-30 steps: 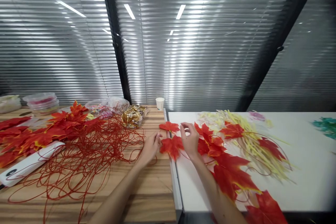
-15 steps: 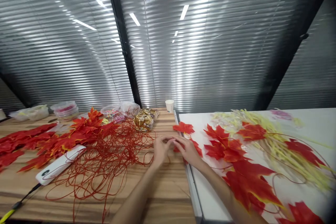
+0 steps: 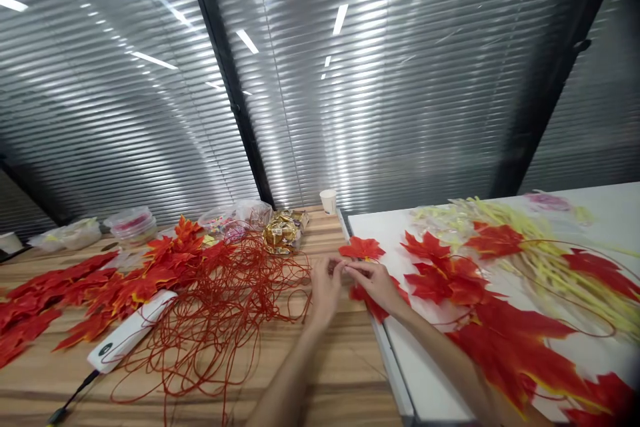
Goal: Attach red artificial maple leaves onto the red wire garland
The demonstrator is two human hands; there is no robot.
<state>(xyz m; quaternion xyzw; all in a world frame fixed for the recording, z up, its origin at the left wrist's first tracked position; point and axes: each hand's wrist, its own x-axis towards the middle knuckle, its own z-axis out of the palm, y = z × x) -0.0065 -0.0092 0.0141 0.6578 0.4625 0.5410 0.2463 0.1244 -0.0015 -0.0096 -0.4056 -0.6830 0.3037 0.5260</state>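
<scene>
My left hand (image 3: pixel 326 283) and my right hand (image 3: pixel 373 281) meet at the fingertips over the right edge of the wooden table (image 3: pixel 345 360). Both are pinched closed; whatever lies between the fingers is too small to make out. A red leaf (image 3: pixel 363 248) lies just beyond my right hand, and another (image 3: pixel 377 307) shows partly beneath it. To the left of my left hand spreads a tangle of thin red cord (image 3: pixel 225 307), one loop of it reaching close to that hand.
Left are a pile of red leaves (image 3: pixel 145 277), a white power bank (image 3: pixel 131 333) and plastic tubs (image 3: pixel 133 227). Gold packets (image 3: pixel 284 232) and a paper cup (image 3: pixel 329 201) stand behind. Right, the white table (image 3: pixel 420 373) holds more leaves (image 3: pixel 520 340) and yellow strips (image 3: pixel 545 280).
The view has shifted and tilted slightly, so the tables and objects sit differently in the picture. My hands remain together at the fingertips, with the right fingers slightly more extended.
</scene>
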